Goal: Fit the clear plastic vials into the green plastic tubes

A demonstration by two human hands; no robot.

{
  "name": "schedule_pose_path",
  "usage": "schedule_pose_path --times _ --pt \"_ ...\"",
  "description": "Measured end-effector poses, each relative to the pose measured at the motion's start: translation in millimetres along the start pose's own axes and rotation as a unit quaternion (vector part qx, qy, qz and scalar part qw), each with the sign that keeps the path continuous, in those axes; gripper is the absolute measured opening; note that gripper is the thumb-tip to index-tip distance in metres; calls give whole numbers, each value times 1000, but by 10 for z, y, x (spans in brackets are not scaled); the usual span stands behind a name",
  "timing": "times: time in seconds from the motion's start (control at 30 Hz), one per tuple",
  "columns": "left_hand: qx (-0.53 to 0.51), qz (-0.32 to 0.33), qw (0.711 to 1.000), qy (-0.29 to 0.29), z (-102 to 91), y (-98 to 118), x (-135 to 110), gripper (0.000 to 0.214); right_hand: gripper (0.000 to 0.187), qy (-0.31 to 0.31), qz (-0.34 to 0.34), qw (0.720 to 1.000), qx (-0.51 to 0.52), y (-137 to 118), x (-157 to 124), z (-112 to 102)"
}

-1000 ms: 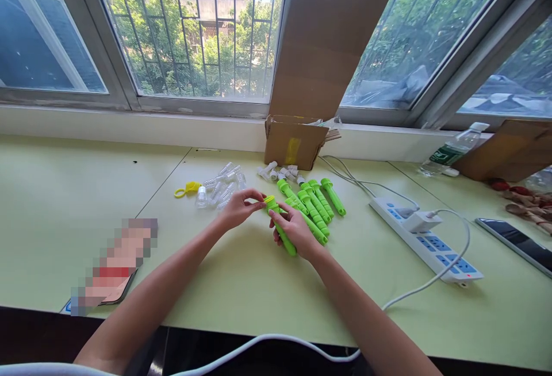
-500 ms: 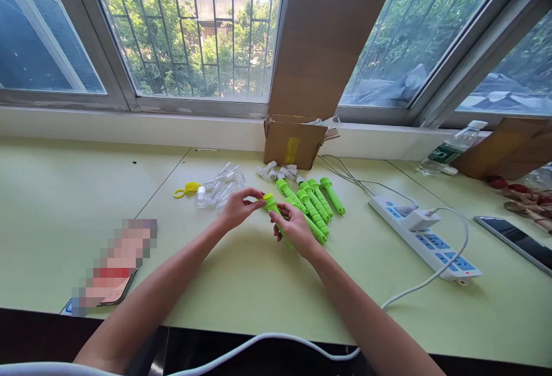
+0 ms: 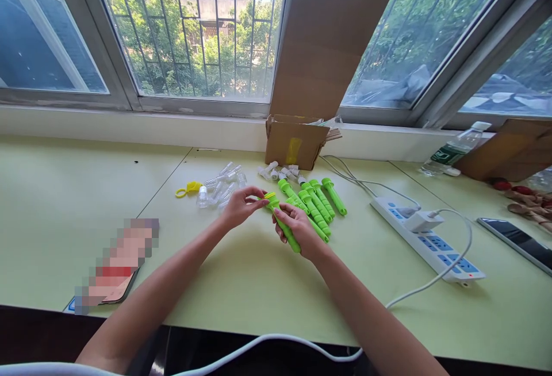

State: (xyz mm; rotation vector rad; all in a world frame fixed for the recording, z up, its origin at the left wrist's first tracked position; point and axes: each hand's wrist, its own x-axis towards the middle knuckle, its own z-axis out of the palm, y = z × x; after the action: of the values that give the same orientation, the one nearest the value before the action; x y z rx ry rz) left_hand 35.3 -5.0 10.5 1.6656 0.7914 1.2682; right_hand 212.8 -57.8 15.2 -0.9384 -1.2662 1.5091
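My right hand grips the ribbed shaft of a bright green plastic tube just above the desk. My left hand pinches the tube's yellow-green capped end with thumb and fingers. Right behind it, several more green tubes lie side by side on the desk. A heap of small clear plastic parts sits left of them, with a yellow ring piece beside it. More clear and white small parts lie near the box.
An open cardboard box stands against the window sill. A white power strip with a plugged charger and cable lies to the right, a phone and a water bottle beyond it. A blurred flat object rests at the left front edge.
The green tube has stayed in both hands. It dipped under my right hand half a second ago and now its lower end shows again; my left fingers remain at the capped end.
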Motion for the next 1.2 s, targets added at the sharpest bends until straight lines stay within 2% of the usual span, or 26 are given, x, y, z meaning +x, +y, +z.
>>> schedule_pose_path --times 0.4,0.53,0.67,0.87,1.2 --pt "-33 -5 999 -6 17 20 -18 27 32 -70 26 997 14 13 9 -70" --pt "-69 -22 997 -15 21 -3 -20 28 36 -66 54 996 30 12 2 -42" --pt "-89 -36 995 -16 11 -35 -7 30 35 -48 53 997 12 -27 -15 4" --pt "-70 -24 997 -10 25 -76 8 29 30 -36 36 998 -24 -33 -30 20" --pt "-30 -12 999 6 57 -38 -8 30 30 -42 64 997 26 -75 -33 3"
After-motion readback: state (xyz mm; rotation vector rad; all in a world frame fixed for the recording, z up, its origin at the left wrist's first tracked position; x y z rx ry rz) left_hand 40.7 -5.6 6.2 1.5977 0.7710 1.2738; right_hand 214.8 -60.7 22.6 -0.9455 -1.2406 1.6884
